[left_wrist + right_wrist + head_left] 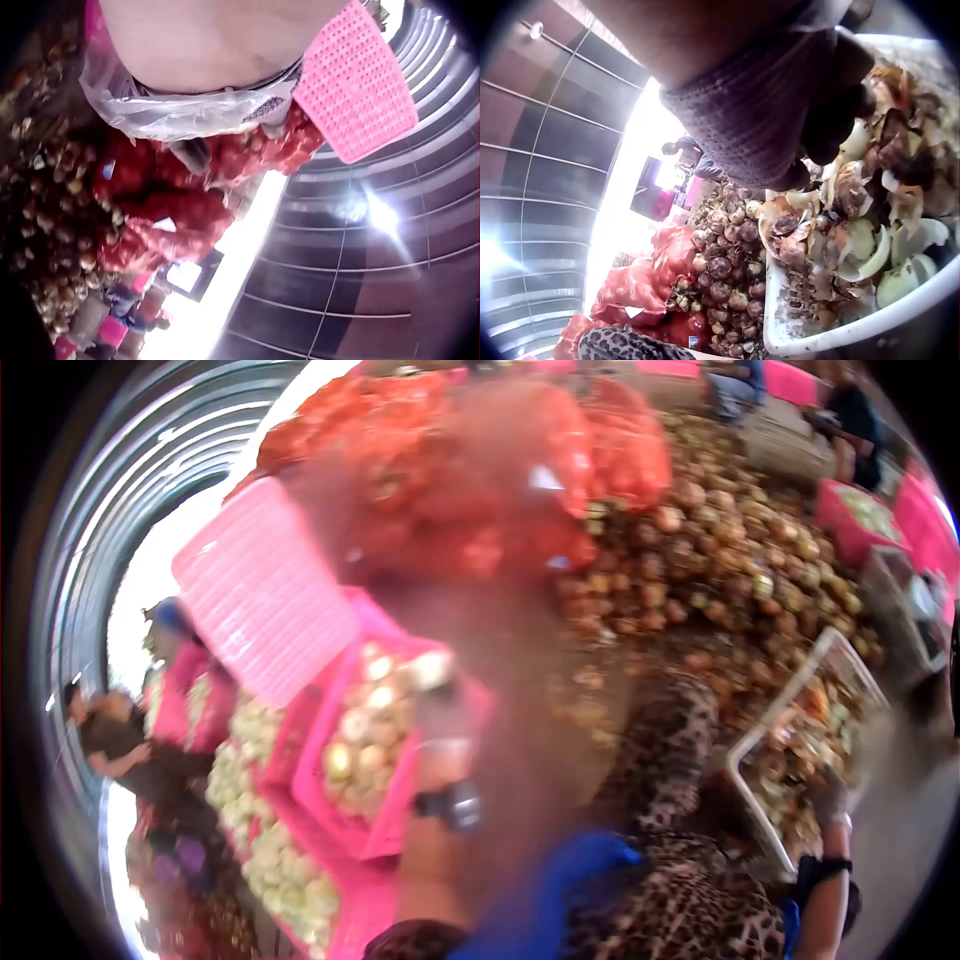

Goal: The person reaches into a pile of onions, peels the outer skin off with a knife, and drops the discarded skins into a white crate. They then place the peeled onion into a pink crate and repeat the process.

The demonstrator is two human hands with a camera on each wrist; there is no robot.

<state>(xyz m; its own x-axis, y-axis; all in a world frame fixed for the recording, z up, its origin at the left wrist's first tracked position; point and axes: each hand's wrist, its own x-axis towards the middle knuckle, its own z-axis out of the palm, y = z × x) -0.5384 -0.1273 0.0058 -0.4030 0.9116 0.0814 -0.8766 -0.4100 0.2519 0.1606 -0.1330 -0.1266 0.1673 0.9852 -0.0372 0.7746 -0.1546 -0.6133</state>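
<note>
My left hand is raised over a pink crate of pale peeled onions; it wears a clear plastic glove and a dark wristwatch. The head view is blurred there, so what the fingers hold is unclear. My right hand, in a dark knit glove, hangs over a white crate of onion skins and scraps. Its fingers curl down towards the skins. Whether they pinch anything is hidden.
A big heap of brown unpeeled onions lies ahead, with red mesh sacks behind. A pink crate lid stands on the left above more peeled onions. People sit at the left and far back.
</note>
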